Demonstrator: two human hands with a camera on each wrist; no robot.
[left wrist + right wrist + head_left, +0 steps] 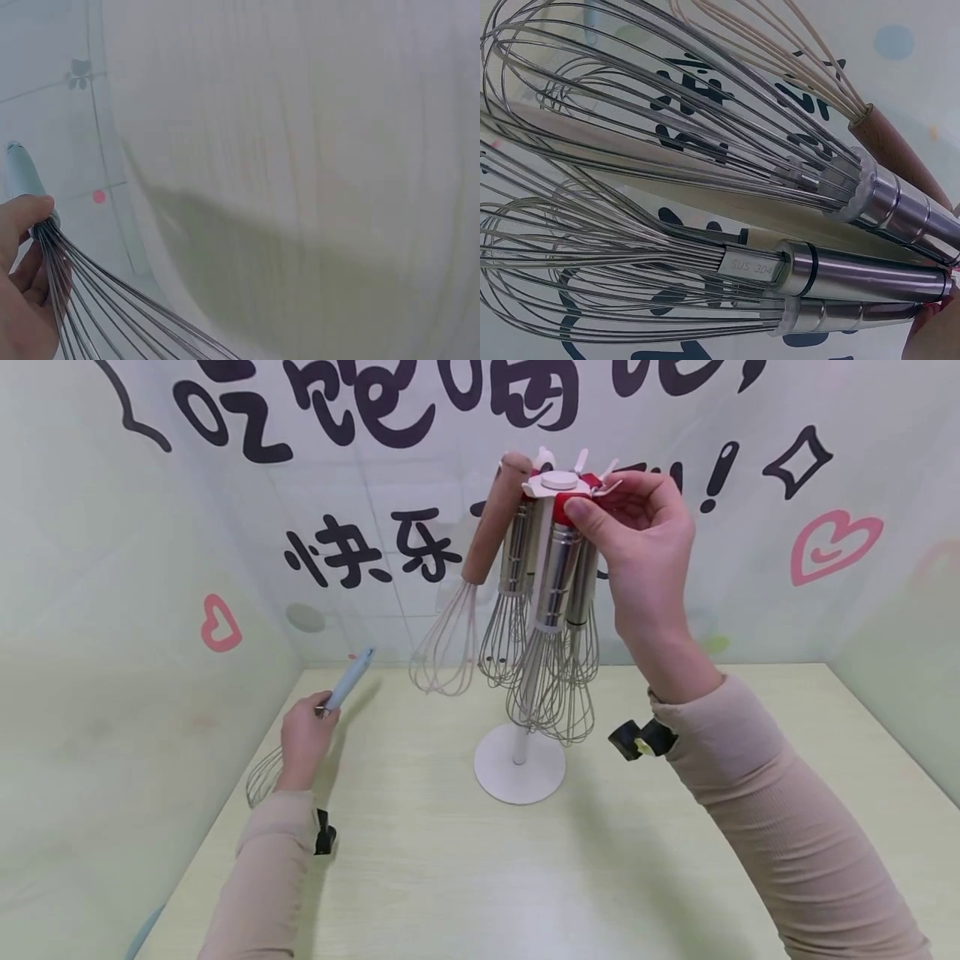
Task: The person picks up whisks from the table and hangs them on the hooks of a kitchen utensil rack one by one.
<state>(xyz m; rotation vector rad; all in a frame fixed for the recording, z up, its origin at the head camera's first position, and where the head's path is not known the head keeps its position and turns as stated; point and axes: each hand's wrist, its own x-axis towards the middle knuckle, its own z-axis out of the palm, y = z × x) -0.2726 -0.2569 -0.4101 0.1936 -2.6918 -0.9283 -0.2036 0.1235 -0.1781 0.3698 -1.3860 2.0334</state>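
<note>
My left hand (306,739) grips a whisk with a light blue handle (350,679) where the handle meets the wires. In the left wrist view its wire loops (112,300) fan down and right from the fingers. A white rack (558,482) on a pole carries several hanging whisks. My right hand (651,547) is at the rack's top, thumb and fingers pinching the red-capped end of a steel-handled whisk (557,577). A whisk with a wooden handle (495,518) hangs tilted on the left side. The right wrist view shows the steel handles (870,274) close up.
The rack's round white base (519,785) stands on a pale wood-grain table (450,877). Printed wall sheets with black lettering (333,552) enclose the back and sides. A blue edge (144,933) shows at the lower left.
</note>
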